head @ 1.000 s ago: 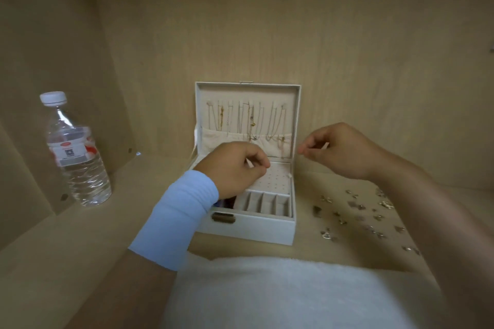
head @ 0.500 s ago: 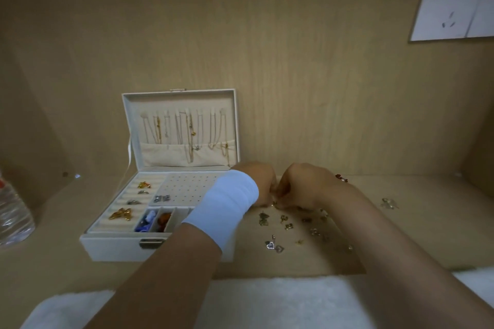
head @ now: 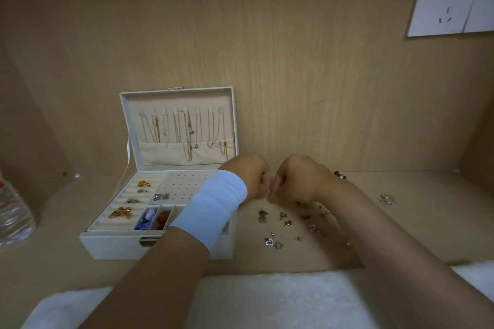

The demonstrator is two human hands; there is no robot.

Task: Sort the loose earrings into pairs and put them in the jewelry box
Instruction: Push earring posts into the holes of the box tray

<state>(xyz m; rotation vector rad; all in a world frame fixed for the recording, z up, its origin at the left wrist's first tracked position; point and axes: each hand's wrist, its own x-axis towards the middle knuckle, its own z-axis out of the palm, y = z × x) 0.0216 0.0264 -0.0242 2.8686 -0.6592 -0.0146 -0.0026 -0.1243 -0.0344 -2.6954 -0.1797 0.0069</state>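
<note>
Both curled, left hand and right hand meet, anything held hidden; jewelry box left of the fingers holds earrings, necklaces.

Clear plastic water bottle at left edge, white wall socket upper right, white fluffy towel along bottom

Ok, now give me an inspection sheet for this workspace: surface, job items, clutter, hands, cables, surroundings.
Surface: pale wooden shelf, white fluffy cloth along its near edge.
Job's things: white jewelry box open, lid upright with necklaces hanging; a few pieces already in its tray; loose earrings scattered on the shelf right of it.
Clutter: clear plastic bottle at the left edge.
Hands: left hand and right hand curled, meeting by the earrings; anything pinched is hidden. White wristband on left wrist.
Cables: nothing seen.
Surroundings: wooden back wall, white socket upper right, nothing plugged in.
</note>
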